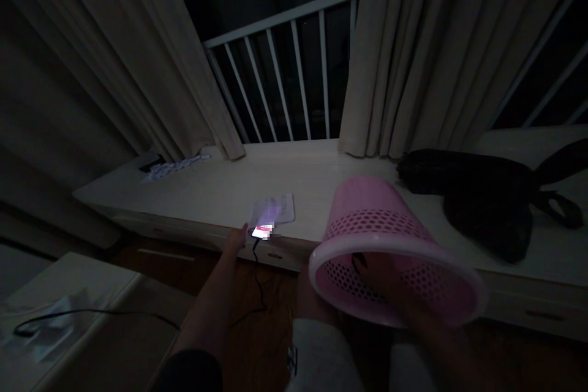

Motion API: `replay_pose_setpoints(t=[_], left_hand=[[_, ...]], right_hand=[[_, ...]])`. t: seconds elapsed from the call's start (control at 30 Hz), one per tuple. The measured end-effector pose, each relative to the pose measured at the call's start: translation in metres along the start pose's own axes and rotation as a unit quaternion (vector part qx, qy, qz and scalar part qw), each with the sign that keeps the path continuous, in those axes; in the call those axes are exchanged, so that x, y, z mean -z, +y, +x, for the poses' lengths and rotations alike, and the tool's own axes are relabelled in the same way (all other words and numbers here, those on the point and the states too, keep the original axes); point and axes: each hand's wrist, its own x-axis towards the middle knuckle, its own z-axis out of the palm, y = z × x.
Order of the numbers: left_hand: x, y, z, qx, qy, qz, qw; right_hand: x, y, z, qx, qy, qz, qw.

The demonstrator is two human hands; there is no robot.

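In the dim room my left hand (235, 240) reaches forward to a lit phone (262, 231) at the front edge of the white window ledge (202, 193); the fingers are at its left side, too dark to read. A black cable (258, 269) hangs from the phone. My right hand (381, 278) is inside a pink perforated plastic basket (390, 239), holding it tilted with its open rim toward me above the ledge edge. A sheet of paper (278, 208) lies under the phone.
A black bag (482, 190) lies on the ledge at right. Beige curtains (413, 55) hang either side of a white railing (285, 73). Small papers (174, 166) sit at the ledge's left end. A white surface (59, 306) with a cable lies at lower left.
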Motion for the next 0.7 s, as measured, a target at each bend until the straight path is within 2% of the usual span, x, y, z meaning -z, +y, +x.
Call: replay_pose_setpoints(t=[0.17, 0.33, 0.53, 0.7], left_hand=[[-0.026, 0.004, 0.034, 0.026, -0.025, -0.060, 0.998], [-0.036, 0.001, 0.054, 0.063, -0.036, -0.074, 0.995], [-0.036, -0.007, 0.065, 0.072, -0.037, -0.071, 0.994], [-0.028, -0.009, 0.072, 0.094, -0.040, -0.078, 0.992]], right_hand=[[0.019, 0.002, 0.009, -0.018, -0.020, 0.009, 1.000], [0.020, 0.011, 0.004, -0.048, -0.022, 0.028, 0.998], [0.020, 0.017, -0.001, -0.089, -0.018, 0.022, 0.996], [0.028, 0.020, 0.010, -0.096, -0.006, 0.084, 0.992]])
